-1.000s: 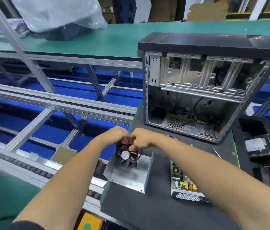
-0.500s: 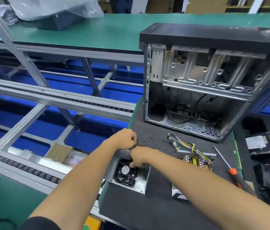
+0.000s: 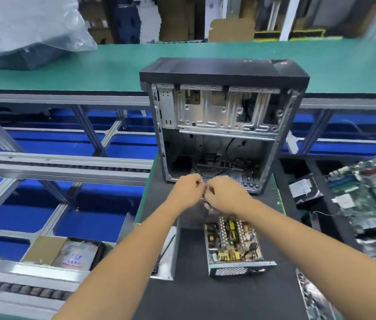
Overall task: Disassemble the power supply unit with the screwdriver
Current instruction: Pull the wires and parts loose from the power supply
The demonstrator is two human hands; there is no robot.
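The open case (image 3: 224, 125) stands at the mat's (image 3: 205, 296) far end, walling off the way forward. Both hands (image 3: 188, 189) (image 3: 227, 195) meet just before it. The board (image 3: 233, 243) lies under the right forearm, the cover (image 3: 167, 255) under the left. Motherboards (image 3: 367, 192) crowd the right; the left edge drops to rails (image 3: 62, 166). The near mat lies bare.

Two forearms bare — no sleeves, no gloves.

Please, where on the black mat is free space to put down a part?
The near mat is bare, in front of the open supply and cover. Between those two, only a narrow strip. By the case, both hands crowd it.
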